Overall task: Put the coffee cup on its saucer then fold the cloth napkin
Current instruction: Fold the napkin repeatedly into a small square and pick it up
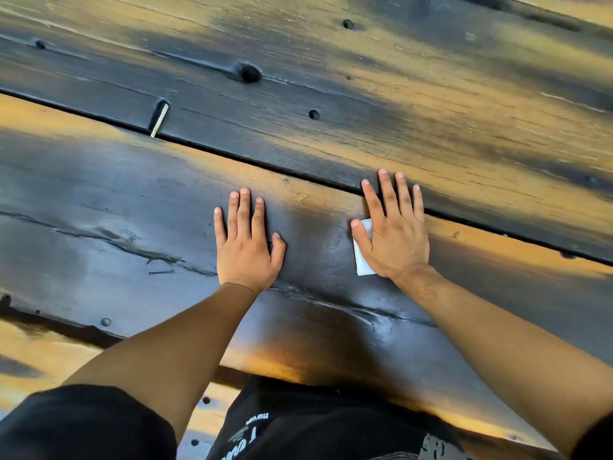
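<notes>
My left hand (246, 240) lies flat on the dark wooden table (132, 200), fingers straight and spread, with nothing under it. My right hand (393, 232) also lies flat with straight fingers and presses on a small white folded piece (361, 260), of which only the left edge shows beside my thumb and palm. No coffee cup or saucer is in view.
The table is made of wide dark planks with gaps between them, knots and cracks. A small pale sliver (159, 120) sticks out of the plank gap at the upper left. The table's near edge runs just in front of my black shirt (298, 433).
</notes>
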`<act>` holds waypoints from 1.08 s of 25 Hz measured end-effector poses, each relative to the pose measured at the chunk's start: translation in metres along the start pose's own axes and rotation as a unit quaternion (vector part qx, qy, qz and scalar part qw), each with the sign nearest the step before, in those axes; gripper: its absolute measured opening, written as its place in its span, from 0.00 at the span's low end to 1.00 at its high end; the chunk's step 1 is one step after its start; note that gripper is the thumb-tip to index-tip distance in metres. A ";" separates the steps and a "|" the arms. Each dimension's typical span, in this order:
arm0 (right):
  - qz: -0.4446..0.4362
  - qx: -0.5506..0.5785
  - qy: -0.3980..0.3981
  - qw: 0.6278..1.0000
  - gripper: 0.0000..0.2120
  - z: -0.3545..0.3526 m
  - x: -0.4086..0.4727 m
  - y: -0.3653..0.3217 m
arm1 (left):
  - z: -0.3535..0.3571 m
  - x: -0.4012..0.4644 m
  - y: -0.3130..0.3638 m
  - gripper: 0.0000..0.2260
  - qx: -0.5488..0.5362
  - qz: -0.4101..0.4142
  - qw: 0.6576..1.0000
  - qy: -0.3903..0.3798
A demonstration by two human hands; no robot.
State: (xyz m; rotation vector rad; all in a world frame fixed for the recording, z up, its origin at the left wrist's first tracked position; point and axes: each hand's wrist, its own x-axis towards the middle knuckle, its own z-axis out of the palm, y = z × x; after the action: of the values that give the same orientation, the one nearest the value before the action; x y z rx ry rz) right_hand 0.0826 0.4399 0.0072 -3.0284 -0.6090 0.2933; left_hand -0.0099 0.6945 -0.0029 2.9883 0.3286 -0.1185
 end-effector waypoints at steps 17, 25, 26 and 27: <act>0.421 0.378 0.032 0.824 0.18 -0.042 -0.066 0.011 | -0.056 0.008 0.144 0.17 -0.410 -0.312 0.840 -0.171; 0.488 0.519 -0.035 0.701 0.11 -0.040 -0.102 0.004 | -0.064 -0.024 0.156 0.06 -0.561 -0.422 0.670 -0.242; 0.491 0.535 -0.037 0.686 0.10 -0.038 -0.108 0.003 | -0.066 -0.027 0.151 0.04 -0.567 -0.425 0.659 -0.254; 0.490 0.550 -0.040 0.676 0.10 -0.036 -0.115 0.000 | -0.067 -0.031 0.146 0.03 -0.576 -0.424 0.647 -0.266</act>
State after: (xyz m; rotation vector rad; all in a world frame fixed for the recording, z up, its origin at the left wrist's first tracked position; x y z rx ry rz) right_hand -0.0147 0.3950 0.0624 -1.7955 0.9604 0.5331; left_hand -0.0035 0.5558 0.0845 1.2525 1.1366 -0.5834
